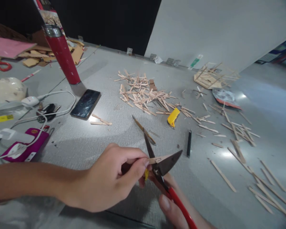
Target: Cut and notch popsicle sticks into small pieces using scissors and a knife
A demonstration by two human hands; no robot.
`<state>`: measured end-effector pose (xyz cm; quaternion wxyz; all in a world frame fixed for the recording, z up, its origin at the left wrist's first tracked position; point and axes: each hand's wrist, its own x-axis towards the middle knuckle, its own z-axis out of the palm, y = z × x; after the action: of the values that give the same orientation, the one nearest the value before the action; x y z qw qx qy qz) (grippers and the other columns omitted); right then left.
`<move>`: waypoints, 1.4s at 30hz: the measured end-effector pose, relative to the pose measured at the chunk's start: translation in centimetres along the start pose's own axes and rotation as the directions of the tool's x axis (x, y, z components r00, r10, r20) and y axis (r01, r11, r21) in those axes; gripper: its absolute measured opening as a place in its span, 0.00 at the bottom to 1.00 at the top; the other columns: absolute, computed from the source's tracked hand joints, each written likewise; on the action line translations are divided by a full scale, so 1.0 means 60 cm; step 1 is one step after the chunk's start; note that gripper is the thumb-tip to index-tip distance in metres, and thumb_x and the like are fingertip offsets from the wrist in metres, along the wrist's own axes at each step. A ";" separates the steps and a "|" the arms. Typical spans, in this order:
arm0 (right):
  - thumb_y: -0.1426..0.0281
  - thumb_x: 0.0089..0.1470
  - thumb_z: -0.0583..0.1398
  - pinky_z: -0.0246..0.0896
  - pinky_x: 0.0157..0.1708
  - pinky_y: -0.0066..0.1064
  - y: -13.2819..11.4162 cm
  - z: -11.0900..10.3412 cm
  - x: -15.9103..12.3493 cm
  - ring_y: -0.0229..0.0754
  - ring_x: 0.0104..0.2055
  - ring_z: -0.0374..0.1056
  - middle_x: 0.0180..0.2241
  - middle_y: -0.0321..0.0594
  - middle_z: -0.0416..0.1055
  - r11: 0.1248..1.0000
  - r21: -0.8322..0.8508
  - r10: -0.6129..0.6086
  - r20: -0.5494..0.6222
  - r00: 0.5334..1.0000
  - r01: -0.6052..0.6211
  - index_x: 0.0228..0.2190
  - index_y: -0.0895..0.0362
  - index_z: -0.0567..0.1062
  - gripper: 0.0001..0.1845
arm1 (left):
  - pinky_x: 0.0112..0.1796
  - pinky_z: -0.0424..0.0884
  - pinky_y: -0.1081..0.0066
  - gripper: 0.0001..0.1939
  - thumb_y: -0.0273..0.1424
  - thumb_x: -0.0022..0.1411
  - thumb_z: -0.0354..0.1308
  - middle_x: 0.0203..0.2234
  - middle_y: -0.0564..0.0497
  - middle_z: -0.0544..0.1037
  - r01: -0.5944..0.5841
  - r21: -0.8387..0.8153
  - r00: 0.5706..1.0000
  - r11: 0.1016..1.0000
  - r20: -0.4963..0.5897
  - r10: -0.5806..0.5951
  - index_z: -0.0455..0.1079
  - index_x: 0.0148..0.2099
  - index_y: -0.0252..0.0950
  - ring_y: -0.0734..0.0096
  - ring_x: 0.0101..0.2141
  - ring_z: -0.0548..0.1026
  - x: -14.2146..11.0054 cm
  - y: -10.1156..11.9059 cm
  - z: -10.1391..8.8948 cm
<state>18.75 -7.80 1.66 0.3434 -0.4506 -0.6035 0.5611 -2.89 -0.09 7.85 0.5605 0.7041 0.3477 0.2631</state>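
Observation:
My left hand (109, 178) pinches a flat wooden stick (160, 158) between thumb and fingers. The stick lies between the spread blades of red-handled scissors (166, 162). Marks show on the stick near the blades. My right hand (173, 206) is wrapped around the scissors' handles at the lower right; part of its fingers is hidden below. A bit of something yellow (146, 174) shows by my left fingertips, too covered to name. Just beyond the blades, a thin pointed metal tool (143, 128) rests on the table.
A heap of small wooden pieces (143, 92) lies mid-table beside a yellow cutter (173, 117). Longer sticks (222, 176) are scattered at right, near a black pen-like item (189, 143). At left are a phone (85, 104), a red bottle (63, 57), cables and a purple case (28, 144).

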 end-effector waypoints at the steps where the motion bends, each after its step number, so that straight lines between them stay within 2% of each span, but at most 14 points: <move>1: 0.51 0.64 0.60 0.72 0.48 0.45 -0.002 0.001 0.000 0.53 0.46 0.73 0.46 0.46 0.76 1.000 0.011 0.009 0.005 1.000 -0.009 0.59 0.49 0.72 0.27 | 0.22 0.58 0.81 0.18 0.29 0.74 0.48 0.22 0.55 0.75 -0.004 0.002 1.000 1.000 -0.004 0.004 0.72 0.33 0.32 0.81 0.22 0.67 0.000 0.000 0.000; 4: 0.52 0.64 0.60 0.72 0.49 0.44 -0.005 0.002 -0.001 0.53 0.47 0.73 0.46 0.46 0.76 1.000 0.011 0.007 -0.003 1.000 -0.007 0.58 0.49 0.73 0.26 | 0.22 0.58 0.82 0.18 0.29 0.74 0.48 0.22 0.55 0.74 -0.003 0.010 1.000 1.000 -0.002 0.003 0.73 0.33 0.31 0.82 0.22 0.66 0.000 0.000 -0.001; 8: 0.54 0.66 0.60 0.67 0.54 0.46 0.001 -0.001 -0.003 0.53 0.51 0.71 0.47 0.44 0.75 0.999 -0.019 -0.050 -0.016 0.999 0.049 0.59 0.47 0.72 0.23 | 0.23 0.58 0.82 0.17 0.28 0.74 0.49 0.23 0.56 0.74 0.001 0.002 1.000 1.000 0.011 -0.001 0.73 0.33 0.31 0.83 0.22 0.67 0.000 0.001 -0.002; 14: 0.57 0.67 0.59 0.67 0.54 0.44 0.007 -0.004 -0.001 0.50 0.50 0.71 0.47 0.40 0.75 0.997 -0.024 -0.071 0.000 0.997 0.071 0.60 0.41 0.70 0.21 | 0.22 0.56 0.83 0.17 0.28 0.74 0.49 0.22 0.56 0.73 0.000 0.006 1.000 1.000 0.008 0.000 0.71 0.32 0.32 0.84 0.22 0.66 0.000 0.000 0.000; 20: 0.53 0.65 0.60 0.68 0.54 0.43 0.005 0.001 -0.001 0.51 0.49 0.72 0.48 0.42 0.74 1.000 -0.009 -0.026 0.001 1.000 0.026 0.52 0.47 0.75 0.18 | 0.22 0.58 0.84 0.15 0.30 0.75 0.49 0.21 0.58 0.72 0.011 -0.013 1.000 1.000 0.021 -0.011 0.69 0.34 0.33 0.84 0.22 0.65 0.002 -0.001 0.000; 25: 0.55 0.67 0.59 0.69 0.53 0.41 0.007 0.000 -0.003 0.50 0.50 0.71 0.49 0.43 0.74 1.000 0.018 -0.010 0.049 0.999 0.009 0.60 0.46 0.70 0.24 | 0.22 0.57 0.84 0.16 0.29 0.75 0.48 0.22 0.58 0.72 0.007 0.008 0.999 1.000 0.043 -0.007 0.69 0.33 0.33 0.84 0.23 0.66 0.003 0.000 -0.001; 30: 0.53 0.66 0.59 0.66 0.57 0.45 0.009 -0.004 -0.006 0.52 0.52 0.69 0.51 0.45 0.72 1.000 -0.008 0.014 0.054 0.998 -0.014 0.59 0.48 0.70 0.24 | 0.25 0.59 0.82 0.17 0.29 0.75 0.48 0.22 0.57 0.72 0.015 0.061 0.998 0.998 0.062 -0.018 0.70 0.32 0.33 0.83 0.23 0.66 0.002 -0.002 -0.003; 33: 0.53 0.67 0.58 0.67 0.53 0.45 0.008 -0.005 -0.007 0.51 0.49 0.70 0.50 0.46 0.72 0.997 -0.038 0.061 0.051 0.997 -0.059 0.61 0.49 0.69 0.26 | 0.24 0.57 0.80 0.17 0.29 0.74 0.50 0.20 0.58 0.68 0.026 0.093 0.997 0.995 0.075 -0.033 0.67 0.30 0.33 0.83 0.22 0.63 0.003 0.000 -0.007; 35: 0.53 0.68 0.56 0.69 0.47 0.43 0.007 -0.001 -0.006 0.48 0.43 0.70 0.46 0.46 0.72 0.997 -0.027 0.077 0.033 0.996 -0.076 0.58 0.51 0.71 0.24 | 0.23 0.55 0.79 0.18 0.29 0.73 0.51 0.20 0.59 0.65 0.052 0.104 0.994 0.993 0.093 -0.062 0.67 0.29 0.34 0.82 0.21 0.60 0.004 0.003 -0.010; 39: 0.49 0.68 0.53 0.66 0.35 0.36 0.001 0.016 0.001 0.42 0.32 0.65 0.36 0.43 0.71 0.994 0.053 0.094 -0.053 0.994 -0.091 0.46 0.56 0.76 0.24 | 0.23 0.55 0.80 0.18 0.30 0.74 0.50 0.20 0.59 0.66 0.078 0.068 0.990 0.995 0.115 -0.086 0.68 0.30 0.34 0.82 0.22 0.60 0.003 0.006 -0.011; 42: 0.46 0.66 0.55 0.64 0.34 0.35 -0.010 0.025 0.009 0.41 0.31 0.62 0.33 0.42 0.69 0.993 0.038 0.117 -0.100 0.988 -0.114 0.39 0.57 0.77 0.27 | 0.23 0.55 0.80 0.18 0.31 0.74 0.50 0.19 0.59 0.64 0.084 0.073 0.991 0.994 0.093 -0.091 0.66 0.29 0.34 0.82 0.22 0.59 0.002 0.006 -0.007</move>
<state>17.06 -7.83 1.97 0.3481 -0.5074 -0.5489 0.5658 -3.07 0.23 8.29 0.5630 0.7189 0.3597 0.1917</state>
